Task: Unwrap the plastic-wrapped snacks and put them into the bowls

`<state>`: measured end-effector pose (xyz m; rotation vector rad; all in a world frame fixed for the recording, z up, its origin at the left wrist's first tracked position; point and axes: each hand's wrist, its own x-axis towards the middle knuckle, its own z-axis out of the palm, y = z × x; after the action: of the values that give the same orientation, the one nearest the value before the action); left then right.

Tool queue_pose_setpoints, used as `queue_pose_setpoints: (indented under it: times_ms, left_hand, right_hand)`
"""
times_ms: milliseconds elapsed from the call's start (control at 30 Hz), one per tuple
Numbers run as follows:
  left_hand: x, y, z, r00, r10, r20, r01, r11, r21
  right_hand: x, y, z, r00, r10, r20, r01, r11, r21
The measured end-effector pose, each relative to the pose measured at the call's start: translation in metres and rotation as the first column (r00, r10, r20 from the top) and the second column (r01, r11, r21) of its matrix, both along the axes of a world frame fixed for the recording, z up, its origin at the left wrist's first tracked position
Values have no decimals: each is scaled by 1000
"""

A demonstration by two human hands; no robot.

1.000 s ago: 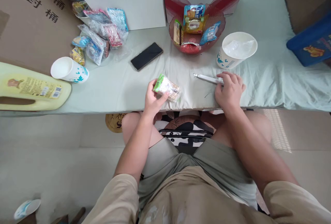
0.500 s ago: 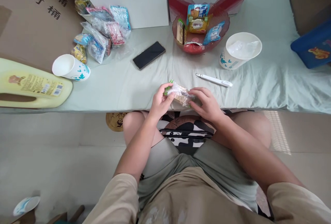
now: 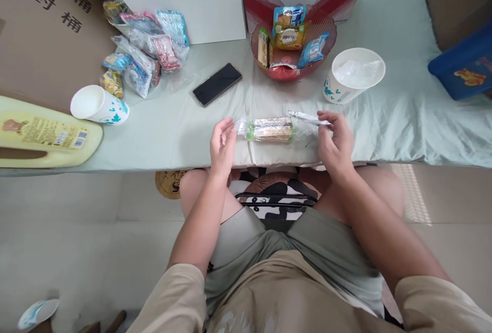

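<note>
A snack packet (image 3: 271, 130) in clear plastic, pale brown with green ends, lies lengthwise between my hands near the table's front edge. My left hand (image 3: 223, 143) pinches at the left end of its clear wrapper (image 3: 241, 126), with thumb and forefinger close together. At the other end, my right hand (image 3: 335, 139) has curled fingers at the wrapper's loose right end. Just behind this film lies a white pen-like cutter (image 3: 302, 116), its right part hidden by my right hand.
Behind are a phone (image 3: 217, 84), a reddish glass bowl (image 3: 284, 73) of packaged snacks and a paper cup (image 3: 342, 89) with plastic in it. On the left are wrapped snacks (image 3: 144, 61), a tipped paper cup (image 3: 111, 107) and a yellow jug (image 3: 86, 143). A blue container (image 3: 461, 61) stands right.
My hands have moved apart, left hand leftward and right hand rightward. The snack packet, earlier bunched and tilted between my fingers, now lies straight with its wrapper ends spread out.
</note>
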<state>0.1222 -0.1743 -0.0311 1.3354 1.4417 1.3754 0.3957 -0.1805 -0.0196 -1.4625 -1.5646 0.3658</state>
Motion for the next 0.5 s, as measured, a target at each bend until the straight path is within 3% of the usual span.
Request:
queue_pose_setpoints:
  times_ms: [100,167,300,500]
  left_hand:
    - [2,0,-1,987,-116,-111,123,990,67]
    - [5,2,0,974,-134,-185,148,987,66]
    - [6,6,7,978,-41,-204,46,999,23]
    - [2,7,10,987,132,-93,-140,986,-90]
  right_hand:
    - [-6,-3,5,979,136,153,-140,990,17]
    - [-7,-2,4,960,140,243,-143,990,-7]
    - [1,4,-3,965,12,262,-2,999,-39]
    - [9,3,-4,984,-144,105,143,990,12]
